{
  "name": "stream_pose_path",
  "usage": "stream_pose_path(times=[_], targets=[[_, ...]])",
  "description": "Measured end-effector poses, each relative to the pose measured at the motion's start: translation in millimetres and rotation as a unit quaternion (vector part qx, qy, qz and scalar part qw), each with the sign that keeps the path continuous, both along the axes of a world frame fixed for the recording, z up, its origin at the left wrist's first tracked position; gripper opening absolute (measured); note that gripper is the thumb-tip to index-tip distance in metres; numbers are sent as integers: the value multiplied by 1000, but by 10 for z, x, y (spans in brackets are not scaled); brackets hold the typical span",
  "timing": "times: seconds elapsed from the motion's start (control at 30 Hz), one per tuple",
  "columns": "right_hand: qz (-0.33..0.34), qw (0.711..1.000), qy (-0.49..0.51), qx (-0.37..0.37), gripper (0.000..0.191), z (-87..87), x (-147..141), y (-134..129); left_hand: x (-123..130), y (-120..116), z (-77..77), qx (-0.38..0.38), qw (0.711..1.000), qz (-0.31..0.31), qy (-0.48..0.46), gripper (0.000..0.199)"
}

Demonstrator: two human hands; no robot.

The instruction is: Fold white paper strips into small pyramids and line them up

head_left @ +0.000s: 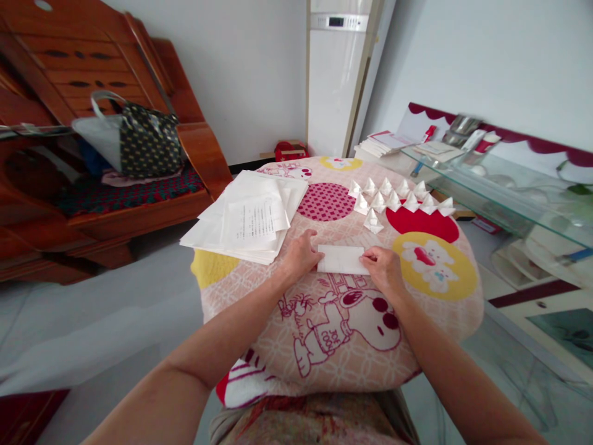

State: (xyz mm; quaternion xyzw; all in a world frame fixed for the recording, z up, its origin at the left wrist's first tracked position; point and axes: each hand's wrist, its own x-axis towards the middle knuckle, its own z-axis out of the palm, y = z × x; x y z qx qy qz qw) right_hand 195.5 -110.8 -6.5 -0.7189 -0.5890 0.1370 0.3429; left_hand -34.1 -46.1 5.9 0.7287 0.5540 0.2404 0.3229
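Note:
A white sheet of paper folded into a narrow rectangle lies flat on the cloth-covered round table in front of me. At its left end is my left hand, thumb by the paper's edge and the forefinger held apart above it. My right hand pinches the right end between thumb and fingers. Beyond, several small pointed folded-paper pieces stand in rows at the back right. To the left rests a pile of loose paper sheets, the top one bearing printed text.
A patterned cloth covers the round table. On the right stands a glass-topped cabinet with papers and containers. A wooden bench holding a dark patterned bag is at the left; a tall white appliance stands behind.

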Motion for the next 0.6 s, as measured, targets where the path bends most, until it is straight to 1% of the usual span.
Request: stream_pose_path(times=[0.13,0.37,0.6], targets=[[-3,1000,1,4,16,-3,-3,1,2,0,-7,13,1000,5,7,66],[-9,1000,-12,-2,15,7,-12,5,2,12,-38,11,1000,7,7,67],[-16,1000,-11,-8,16,-4,-18,10,4,9,-22,6,1000,9,0,64]])
